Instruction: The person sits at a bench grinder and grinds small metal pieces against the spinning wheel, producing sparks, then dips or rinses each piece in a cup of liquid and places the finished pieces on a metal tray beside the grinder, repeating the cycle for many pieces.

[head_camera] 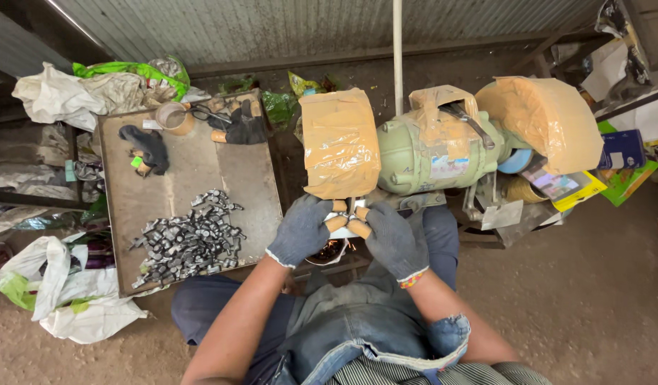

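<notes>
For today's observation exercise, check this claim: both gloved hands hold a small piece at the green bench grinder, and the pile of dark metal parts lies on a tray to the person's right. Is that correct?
Not quite. The head view shows the pile of dark metal parts on the flat metal tray to the person's left. The rest holds: the left hand and right hand are gloved, at the green bench grinder.

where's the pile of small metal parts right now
In the head view, the pile of small metal parts lies on the near end of the flat metal tray, just left of the gloved left hand and the bench grinder.

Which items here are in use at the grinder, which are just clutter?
In use: left hand, right hand, small metal piece held between them, bench grinder, pile of metal parts.

Lying about: spare gloves, cup, white bags.
</notes>
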A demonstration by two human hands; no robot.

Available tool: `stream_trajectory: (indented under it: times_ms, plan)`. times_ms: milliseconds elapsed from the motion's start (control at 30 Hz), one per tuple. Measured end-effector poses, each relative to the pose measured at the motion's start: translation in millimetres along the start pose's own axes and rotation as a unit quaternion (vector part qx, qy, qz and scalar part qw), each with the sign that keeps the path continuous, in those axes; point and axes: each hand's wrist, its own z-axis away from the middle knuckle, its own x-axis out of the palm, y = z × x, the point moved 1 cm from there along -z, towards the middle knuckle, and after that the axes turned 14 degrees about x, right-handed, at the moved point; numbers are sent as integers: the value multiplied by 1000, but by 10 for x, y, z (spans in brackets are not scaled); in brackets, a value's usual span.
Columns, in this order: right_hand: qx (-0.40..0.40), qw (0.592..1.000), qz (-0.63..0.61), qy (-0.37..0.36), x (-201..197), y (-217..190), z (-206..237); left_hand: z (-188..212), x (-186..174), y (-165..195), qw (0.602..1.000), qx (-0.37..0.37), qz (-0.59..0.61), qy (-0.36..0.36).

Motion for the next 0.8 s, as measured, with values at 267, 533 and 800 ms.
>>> stream_trajectory:
  times_ms: [267,533,800]
  plan:
    - [4,997,12,-82,17,129,-164,137,68,-140,997,-4,-48,-63]
    - [33,995,-44,-86,39,-53,-254,187,-94,-66,998,-7,-52,-36]
    - [53,997,15,-62,34,-75,8,615,195,335,981,-106,-155,47]
